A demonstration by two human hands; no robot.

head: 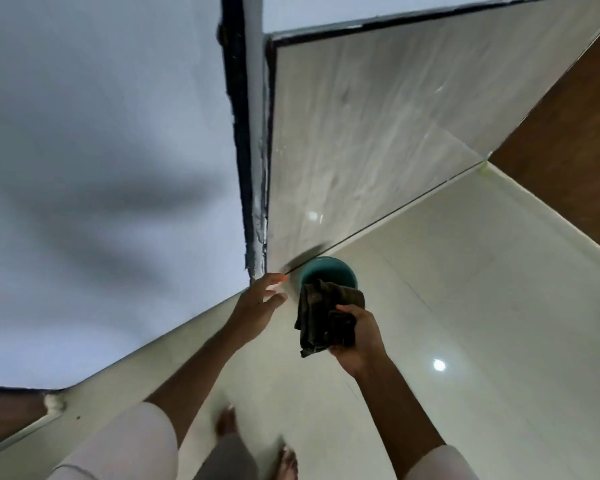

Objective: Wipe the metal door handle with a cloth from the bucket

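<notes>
A teal bucket (327, 270) stands on the pale tiled floor against the foot of a glossy tiled wall. Just above and in front of it hangs a dark, crumpled cloth (321, 317), gripped in my right hand (355, 336). My left hand (258, 299) is held out to the left of the bucket with its fingers spread and nothing in them. The metal door handle is not in view.
A white wall (101, 168) fills the left side, ending in a dark vertical frame edge (238, 116). A brown wooden surface (568, 150) shows at the far right. My bare feet (257, 441) stand on the shiny floor (464, 306) below.
</notes>
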